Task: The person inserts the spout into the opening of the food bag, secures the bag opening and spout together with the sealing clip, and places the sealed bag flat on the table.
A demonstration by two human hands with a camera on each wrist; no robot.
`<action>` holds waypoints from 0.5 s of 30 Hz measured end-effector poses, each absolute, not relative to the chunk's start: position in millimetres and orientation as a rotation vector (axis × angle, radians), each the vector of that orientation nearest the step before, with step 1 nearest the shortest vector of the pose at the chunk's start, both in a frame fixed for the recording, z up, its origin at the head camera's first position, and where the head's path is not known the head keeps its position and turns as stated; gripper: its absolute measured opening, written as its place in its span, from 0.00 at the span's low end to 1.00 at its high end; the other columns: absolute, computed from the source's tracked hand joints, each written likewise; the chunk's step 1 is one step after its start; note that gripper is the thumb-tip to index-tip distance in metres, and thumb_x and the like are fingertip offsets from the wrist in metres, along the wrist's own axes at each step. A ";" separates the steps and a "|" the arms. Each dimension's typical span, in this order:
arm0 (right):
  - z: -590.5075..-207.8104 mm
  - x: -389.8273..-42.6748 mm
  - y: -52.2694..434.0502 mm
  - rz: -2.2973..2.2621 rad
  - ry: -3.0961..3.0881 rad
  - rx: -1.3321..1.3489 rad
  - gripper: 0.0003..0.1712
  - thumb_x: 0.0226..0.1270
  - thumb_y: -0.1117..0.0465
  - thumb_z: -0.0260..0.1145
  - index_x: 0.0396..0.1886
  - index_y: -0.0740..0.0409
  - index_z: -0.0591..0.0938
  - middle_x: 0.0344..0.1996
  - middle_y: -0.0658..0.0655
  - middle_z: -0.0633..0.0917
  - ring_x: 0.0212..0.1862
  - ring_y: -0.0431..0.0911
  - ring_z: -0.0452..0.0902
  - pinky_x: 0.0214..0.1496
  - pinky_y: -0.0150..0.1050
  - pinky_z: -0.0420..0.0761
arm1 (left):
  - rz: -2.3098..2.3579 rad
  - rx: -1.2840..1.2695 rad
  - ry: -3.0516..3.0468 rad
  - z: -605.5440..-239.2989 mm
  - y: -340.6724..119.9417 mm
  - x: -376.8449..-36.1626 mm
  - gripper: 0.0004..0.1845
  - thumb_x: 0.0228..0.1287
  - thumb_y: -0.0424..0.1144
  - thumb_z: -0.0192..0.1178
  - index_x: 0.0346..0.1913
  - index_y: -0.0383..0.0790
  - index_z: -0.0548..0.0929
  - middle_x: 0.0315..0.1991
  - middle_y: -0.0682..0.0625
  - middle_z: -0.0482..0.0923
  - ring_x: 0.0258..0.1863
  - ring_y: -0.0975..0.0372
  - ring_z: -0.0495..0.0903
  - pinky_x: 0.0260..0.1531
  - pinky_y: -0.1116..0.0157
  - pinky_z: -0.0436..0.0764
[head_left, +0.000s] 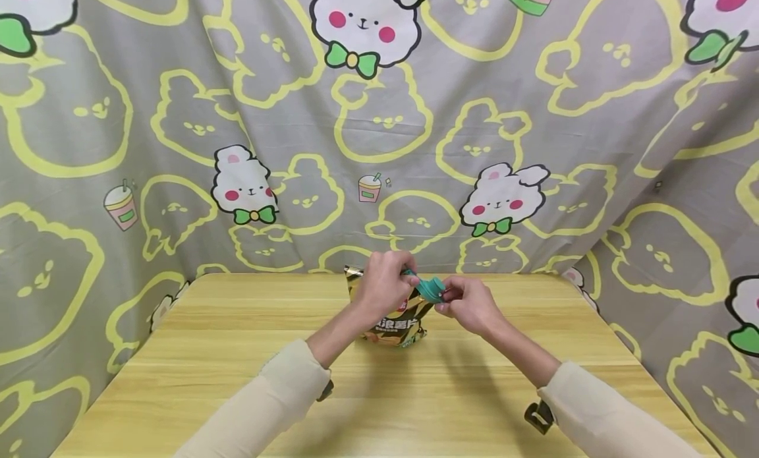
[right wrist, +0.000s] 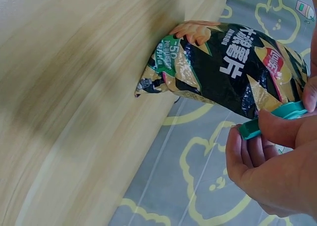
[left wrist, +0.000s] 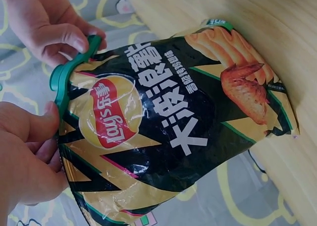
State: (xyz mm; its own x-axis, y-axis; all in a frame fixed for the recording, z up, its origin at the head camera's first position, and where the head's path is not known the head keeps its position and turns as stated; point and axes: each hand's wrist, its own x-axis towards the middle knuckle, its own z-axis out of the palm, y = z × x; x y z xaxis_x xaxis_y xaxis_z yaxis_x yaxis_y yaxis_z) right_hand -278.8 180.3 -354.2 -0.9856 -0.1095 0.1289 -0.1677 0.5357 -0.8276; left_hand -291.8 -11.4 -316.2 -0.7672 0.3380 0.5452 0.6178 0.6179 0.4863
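The pale wooden table [head_left: 249, 379] stands before a grey cartoon-print cloth backdrop [head_left: 178, 115]. On it, toward the far edge, stands the glossy black-and-gold foil chip bag [left wrist: 173, 132], upright with its base on the wood. Across the bag's gathered top sits a teal plastic sealing clip [left wrist: 62, 84] — both hands meet there. The left hand [head_left: 382, 286] curls its fingers around the bag's top and one end of the clip; the right hand [head_left: 468, 305] pinches the other end between thumb and fingers. Best to keep the foil bunched flat and fully inside the clip, pressing evenly from both ends so no fold slips out.
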 end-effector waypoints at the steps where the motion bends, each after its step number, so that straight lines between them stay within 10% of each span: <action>1: -353.5 -278.5 180.0 1.462 -2.704 0.243 0.11 0.59 0.72 0.73 0.42 0.66 0.85 0.35 0.60 0.86 0.39 0.47 0.82 0.41 0.38 0.85 | -0.957 -0.757 -2.438 -316.4 -11.4 -292.0 0.07 0.58 0.27 0.72 0.27 0.38 0.86 0.24 0.50 0.86 0.18 0.69 0.76 0.21 0.76 0.74; 15: -337.6 -284.8 162.3 1.423 -2.752 0.282 0.25 0.54 0.60 0.81 0.50 0.62 0.83 0.40 0.60 0.86 0.38 0.48 0.79 0.38 0.37 0.80 | -0.943 -0.774 -2.410 -319.8 -11.9 -293.9 0.07 0.60 0.27 0.70 0.27 0.39 0.85 0.23 0.49 0.86 0.16 0.68 0.75 0.19 0.75 0.74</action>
State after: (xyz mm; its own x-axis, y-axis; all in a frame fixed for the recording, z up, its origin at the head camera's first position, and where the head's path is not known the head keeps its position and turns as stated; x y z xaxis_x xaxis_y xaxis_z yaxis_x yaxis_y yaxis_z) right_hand -284.8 162.3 -337.6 -0.9831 -0.1465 0.1098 -0.1743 0.5651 -0.8064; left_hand -293.9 -11.9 -319.8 -0.7485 0.3379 0.5706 0.6354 0.6118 0.4712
